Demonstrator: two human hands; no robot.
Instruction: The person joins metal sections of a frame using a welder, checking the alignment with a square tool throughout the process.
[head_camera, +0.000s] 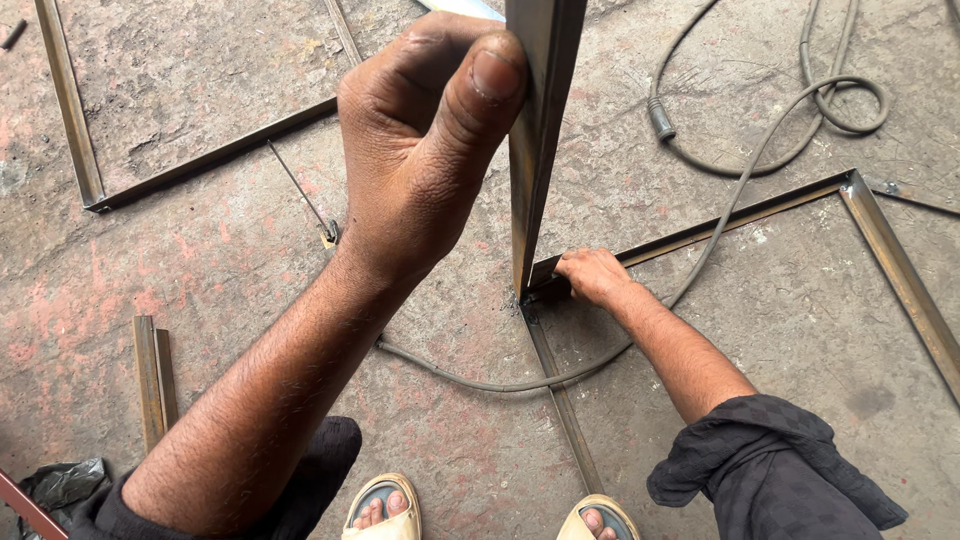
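Left hand (425, 150) clamped around an upright steel angle bar (535, 140), thumb pressed on its face; right hand (592, 275) closed low at the bar's foot, pressing it into the corner of a flat angle frame (880, 240) on the concrete floor (200, 260). Step in hand, as judged: squaring the upright on that corner; next, steady hold while checking plumb. Grey welding cable (700, 260) trailing under the right forearm; short offcut (153, 380) toward the floor's left edge; no containers visible.

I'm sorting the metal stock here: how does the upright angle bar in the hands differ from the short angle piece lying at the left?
The upright angle bar stands on end on the floor frame's corner, gripped by the left hand and steadied at its foot by the right hand. The short angle piece lies flat, untouched. The bar looks far longer. Both are rusty-brown angle steel.
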